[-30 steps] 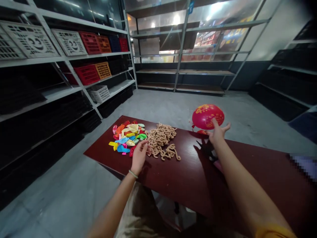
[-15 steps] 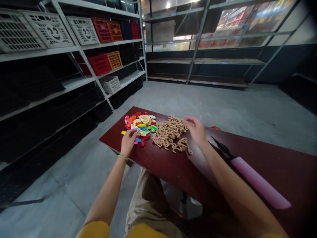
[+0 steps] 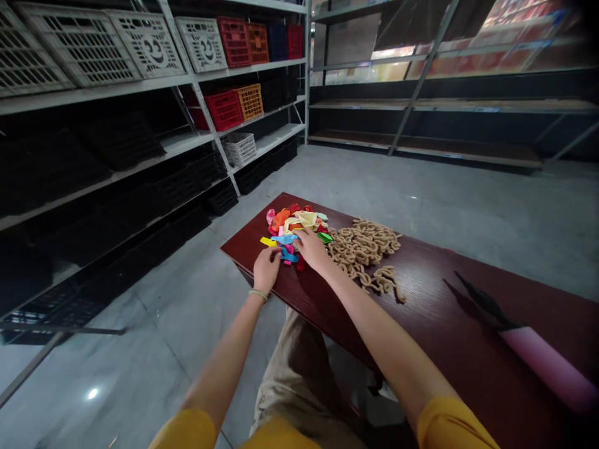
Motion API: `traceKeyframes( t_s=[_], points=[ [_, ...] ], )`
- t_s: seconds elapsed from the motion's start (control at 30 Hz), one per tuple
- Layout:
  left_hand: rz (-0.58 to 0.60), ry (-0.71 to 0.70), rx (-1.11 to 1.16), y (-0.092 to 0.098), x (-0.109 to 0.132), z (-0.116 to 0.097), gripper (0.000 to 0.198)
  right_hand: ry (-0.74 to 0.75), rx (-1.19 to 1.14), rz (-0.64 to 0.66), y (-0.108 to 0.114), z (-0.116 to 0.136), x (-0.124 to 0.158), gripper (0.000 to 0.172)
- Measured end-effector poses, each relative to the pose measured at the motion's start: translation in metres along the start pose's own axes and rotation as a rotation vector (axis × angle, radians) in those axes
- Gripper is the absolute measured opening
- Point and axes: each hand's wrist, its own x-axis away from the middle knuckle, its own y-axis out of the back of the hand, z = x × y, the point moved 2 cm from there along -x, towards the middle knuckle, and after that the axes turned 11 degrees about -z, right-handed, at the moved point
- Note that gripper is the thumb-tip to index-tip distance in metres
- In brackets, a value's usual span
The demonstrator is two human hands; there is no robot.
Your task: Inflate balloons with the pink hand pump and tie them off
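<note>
A loose pile of limp, uninflated balloons (image 3: pixel 306 219) in many colours lies at the far left of the dark red table. My right hand (image 3: pixel 313 251) reaches over its front, thumb and fingertips closed at the end of a light blue balloon (image 3: pixel 284 239). Beside it, at the table's near edge, my left hand (image 3: pixel 266 269) has its fingers drawn together next to a darker blue balloon (image 3: pixel 289 255); whatever they hold is too small to tell. Just right of the balloons, a heap of tan, curled, rope-like pieces (image 3: pixel 365 243) spreads out, partly hidden by my right hand and forearm.
On the right of the table (image 3: pixel 449 305) lies a pink cylinder (image 3: pixel 547 368) with a tapered black end, seemingly a hand pump. Shelving with crates (image 3: pixel 227 109) lines the left, and more shelves (image 3: pixel 449 105) stand at the back. My legs are under the near edge.
My right hand has moved left from the far side of the tan heap to the balloons, beside my left hand. The view has turned left, shifting everything rightward.
</note>
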Motion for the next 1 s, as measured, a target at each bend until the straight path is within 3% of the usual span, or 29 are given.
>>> traceKeyframes(
  t_s=[0.13,0.23,0.37,0.5,0.57,0.73,0.9,1.0],
  points=[
    [0.013,-0.104,-0.075,-0.003,0.008,-0.006,0.018,-0.029,0.085,-0.005,-0.007,-0.006,-0.005,0.017],
    [0.004,-0.105,-0.079,-0.003,0.009,-0.006,0.018,-0.043,0.104,-0.027,0.001,-0.004,-0.005,0.013],
    [-0.081,-0.02,0.007,0.001,0.004,-0.01,0.021,-0.011,0.079,-0.027,0.033,0.006,-0.007,0.013],
    [-0.082,0.041,0.216,0.0,-0.001,-0.038,0.03,0.037,0.016,0.055,0.082,0.02,-0.009,0.016],
    [0.028,0.026,0.337,-0.008,0.0,-0.063,0.032,0.062,-0.011,0.089,0.109,0.026,-0.005,0.017],
    [0.431,0.058,0.585,-0.042,0.021,-0.122,0.031,0.079,-0.056,0.164,0.18,0.034,0.015,0.018],
    [0.922,0.192,0.715,-0.082,0.062,-0.16,0.032,0.071,0.047,0.203,0.243,0.024,0.049,0.02],
    [1.091,0.25,0.742,-0.105,0.09,-0.176,0.029,0.035,0.12,0.19,0.268,0.007,0.074,0.021]
  ],
)
